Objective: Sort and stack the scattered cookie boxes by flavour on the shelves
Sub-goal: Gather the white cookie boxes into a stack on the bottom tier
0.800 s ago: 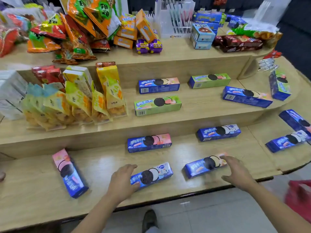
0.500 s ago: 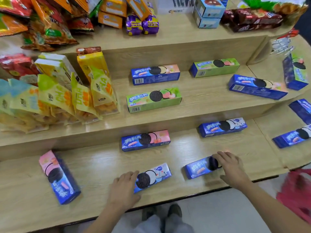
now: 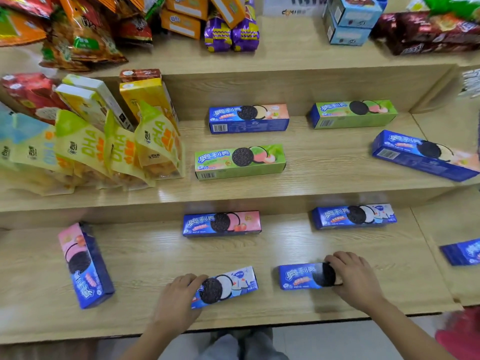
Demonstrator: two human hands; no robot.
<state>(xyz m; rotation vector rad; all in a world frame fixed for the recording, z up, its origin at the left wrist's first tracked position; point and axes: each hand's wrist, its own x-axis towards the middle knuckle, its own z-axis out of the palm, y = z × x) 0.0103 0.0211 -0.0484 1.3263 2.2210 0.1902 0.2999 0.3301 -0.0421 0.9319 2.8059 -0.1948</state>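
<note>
A: Where are the hands?

B: Both are on the bottom shelf [image 3: 145, 258], near its front edge. The left hand [image 3: 179, 294] lies over the left end of a blue-and-white cookie box [image 3: 228, 284], fingers curled over its top edge (whether it truly grips or only rests there, I cannot tell). The right hand [image 3: 355, 279] covers the right end of a blue cookie box [image 3: 301, 276], fingers bent down over it; again, grip or mere touch is unclear. Both boxes lie flat on the wood.

A: And the other boxes on that shelf?

B: A blue-and-pink box [image 3: 222, 224] lies farther back, centre, and a second blue-and-white box [image 3: 354, 216] to its right. Another pink-ended box [image 3: 84, 266] lies turned lengthwise at the left. A blue box [image 3: 461, 252] is cut off by the right edge.

A: The middle shelf?

B: Two green boxes, one in front [image 3: 240, 162] and one at the back right [image 3: 354, 114], a blue-and-peach box [image 3: 249, 118] at the back centre, and a slanted blue box [image 3: 426, 155] at the far right. Yellow snack pouches [image 3: 117, 149] lean at the left.
</note>
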